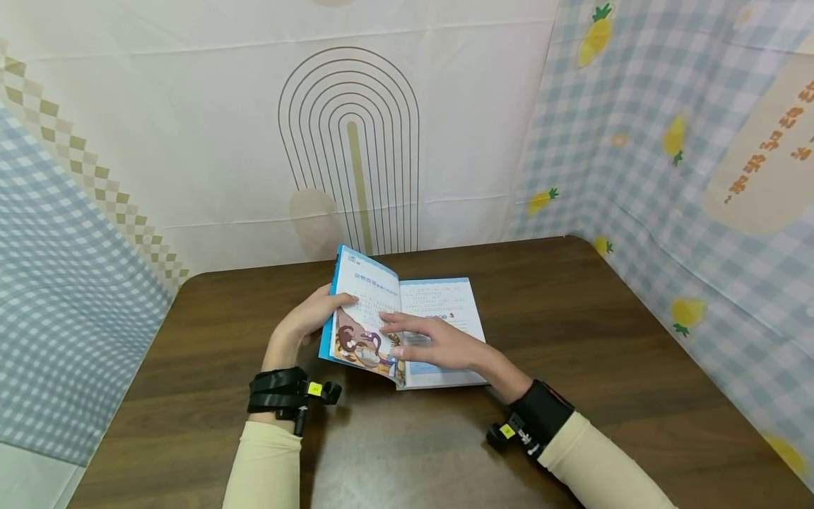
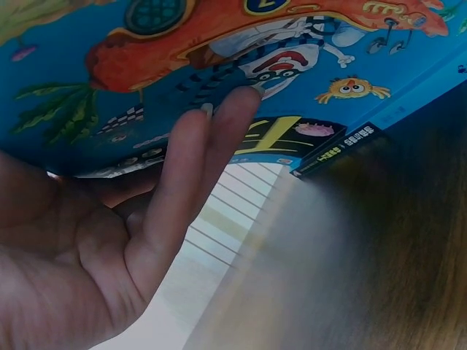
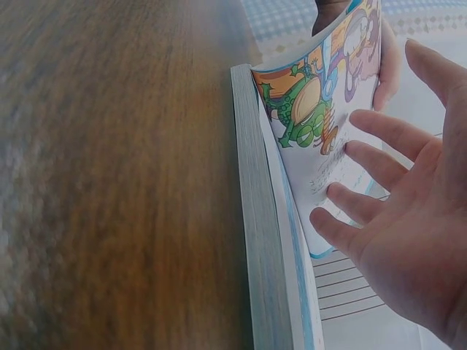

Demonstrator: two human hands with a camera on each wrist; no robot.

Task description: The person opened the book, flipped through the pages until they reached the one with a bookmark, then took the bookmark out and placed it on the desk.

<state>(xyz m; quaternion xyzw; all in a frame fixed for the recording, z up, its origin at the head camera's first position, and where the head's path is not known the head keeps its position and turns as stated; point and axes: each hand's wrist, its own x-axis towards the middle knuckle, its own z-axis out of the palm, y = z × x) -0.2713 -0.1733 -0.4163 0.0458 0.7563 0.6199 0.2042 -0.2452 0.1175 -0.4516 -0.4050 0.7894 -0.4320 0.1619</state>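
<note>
Open book (image 1: 441,300) on the table (image 1: 191,389), left side raised.
Probably light, bendy pages (image 1: 362,272) (easily creased): best held at the outer edge, where the left hand (image 1: 310,315) pinches; right hand (image 1: 441,343), fingers apart, over the left page.

Our left hand (image 1: 314,312) pinches between thumb and fingers; our right hand (image 1: 441,344) points left, fingers spread, its arm (image 1: 604,463) slanting from near right.
</note>
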